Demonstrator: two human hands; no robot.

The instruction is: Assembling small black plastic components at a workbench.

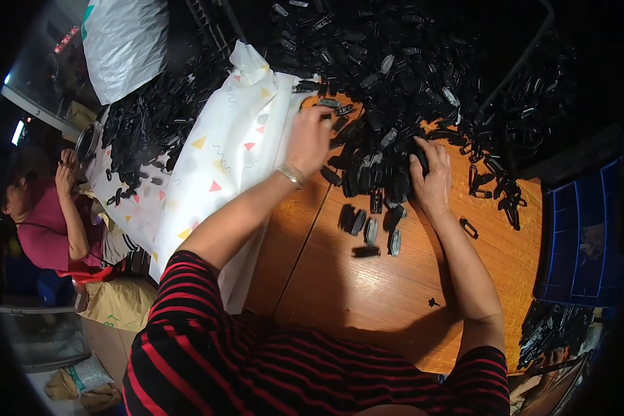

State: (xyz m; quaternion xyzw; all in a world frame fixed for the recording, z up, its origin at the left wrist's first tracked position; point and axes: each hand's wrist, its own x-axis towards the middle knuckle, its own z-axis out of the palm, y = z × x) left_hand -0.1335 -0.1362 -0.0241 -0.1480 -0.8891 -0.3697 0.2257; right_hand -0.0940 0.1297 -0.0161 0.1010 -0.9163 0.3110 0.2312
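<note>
Small, oblong, glossy black pieces [371, 232] lie loose on a wooden table [305, 277]; their exact kind I cannot make out. My left hand [308, 142] reaches to the near left edge of the pile. Its fingers are curled together, with something dark at the tips, partly hidden and blurred. On the right side of the nearer cluster rests my right hand [433, 177], palm down, thumb and fingers apart against the black pieces. Several pieces lie in a small group on the wood between my forearms.
A big heap of similar pieces [409, 62] covers the far side. White patterned sheeting [215, 159] drapes along the left. Beyond it another person [55, 222] works beside more pieces. A white sack [125, 52] stands far left, a blue crate [582, 236] at right.
</note>
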